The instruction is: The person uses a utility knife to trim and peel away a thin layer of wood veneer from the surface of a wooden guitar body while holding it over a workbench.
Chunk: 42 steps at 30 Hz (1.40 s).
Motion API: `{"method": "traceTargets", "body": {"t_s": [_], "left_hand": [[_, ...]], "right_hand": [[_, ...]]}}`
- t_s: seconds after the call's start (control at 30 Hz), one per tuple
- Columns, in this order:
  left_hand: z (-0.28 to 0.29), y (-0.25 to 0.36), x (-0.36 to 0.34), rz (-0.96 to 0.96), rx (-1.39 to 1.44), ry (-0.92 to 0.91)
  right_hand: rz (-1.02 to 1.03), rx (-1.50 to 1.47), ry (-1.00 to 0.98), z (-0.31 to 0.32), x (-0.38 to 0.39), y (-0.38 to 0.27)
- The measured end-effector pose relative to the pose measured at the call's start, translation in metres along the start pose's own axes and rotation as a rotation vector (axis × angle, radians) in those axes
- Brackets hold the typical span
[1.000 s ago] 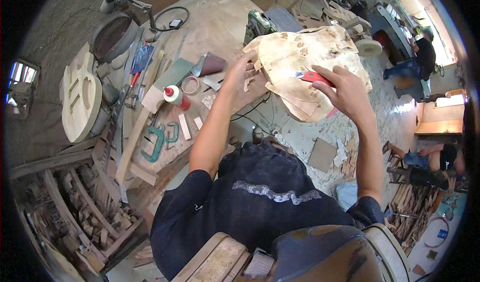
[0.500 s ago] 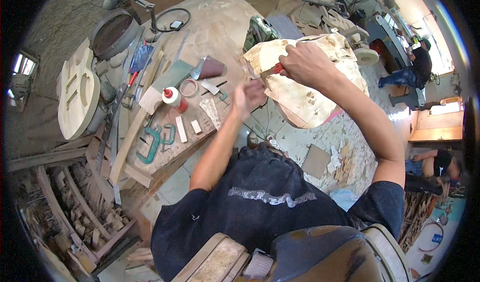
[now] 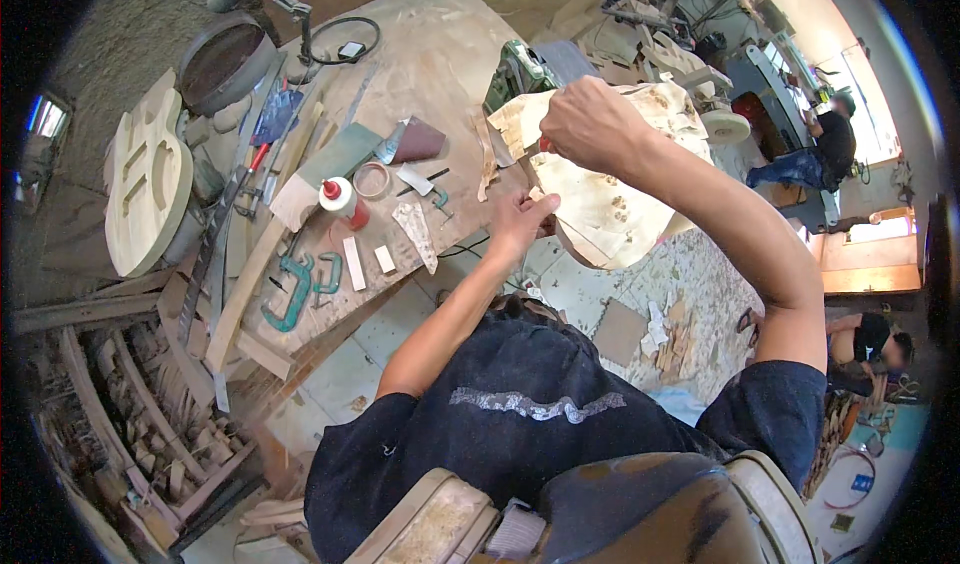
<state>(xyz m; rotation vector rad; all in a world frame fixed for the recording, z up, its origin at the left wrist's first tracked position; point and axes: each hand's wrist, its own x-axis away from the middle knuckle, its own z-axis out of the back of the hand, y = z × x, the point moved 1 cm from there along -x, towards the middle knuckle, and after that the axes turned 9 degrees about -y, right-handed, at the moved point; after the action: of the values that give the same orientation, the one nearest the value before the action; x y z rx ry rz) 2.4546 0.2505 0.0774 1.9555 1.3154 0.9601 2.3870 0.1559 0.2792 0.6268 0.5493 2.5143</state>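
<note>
My right hand (image 3: 590, 124) is closed on a red utility knife (image 3: 544, 144), largely hidden by its fingers, over the left part of pale, burl-figured veneer sheets (image 3: 640, 224). My left hand (image 3: 522, 226) grips the sheets' lower-left edge, thumb on top, other fingers partly hidden. The uneven veneer rests on something mostly hidden, beside a green metal tool (image 3: 508, 76). On the workbench (image 3: 420, 34) to the left lie narrow offcuts and sandpaper.
A glue bottle (image 3: 342, 206), green clamps (image 3: 292, 299) and long wooden strips (image 3: 240, 319) crowd the bench's left. A carved guitar body (image 3: 148, 204) stands far left. Two other people (image 3: 830, 139) (image 3: 860, 344) are at the right. Scraps (image 3: 680, 329) litter the floor.
My right hand has swung up and left across the veneer with the knife. My left hand dropped away from the upper-left edge and now grips the edge lower down.
</note>
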Motion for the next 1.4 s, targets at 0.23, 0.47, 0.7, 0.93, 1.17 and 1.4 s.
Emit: {"method": "traceTargets", "body": {"t_s": [0.23, 0.47, 0.7, 0.93, 1.17, 1.4], "left_hand": [[-0.002, -0.002, 0.002, 0.001, 0.000, -0.022], [0.000, -0.004, -0.004, -0.093, -0.016, 0.015], [-0.006, -0.003, -0.004, -0.116, -0.015, 0.055], [-0.002, -0.010, -0.002, -0.086, 0.006, 0.022], [-0.007, 0.003, 0.001, -0.063, -0.004, 0.029], [-0.005, -0.004, -0.003, -0.098, 0.004, 0.033]], "right_hand": [[-0.033, 0.073, 0.060, -0.019, -0.005, -0.006], [-0.041, -0.009, -0.083, -0.004, -0.017, 0.005], [-0.061, 0.046, -0.093, -0.008, -0.041, 0.023], [-0.083, -0.052, -0.170, 0.014, -0.039, 0.026], [0.044, -0.041, -0.095, 0.011, -0.025, 0.015], [-0.013, 0.081, -0.110, -0.001, -0.037, 0.014]]}}
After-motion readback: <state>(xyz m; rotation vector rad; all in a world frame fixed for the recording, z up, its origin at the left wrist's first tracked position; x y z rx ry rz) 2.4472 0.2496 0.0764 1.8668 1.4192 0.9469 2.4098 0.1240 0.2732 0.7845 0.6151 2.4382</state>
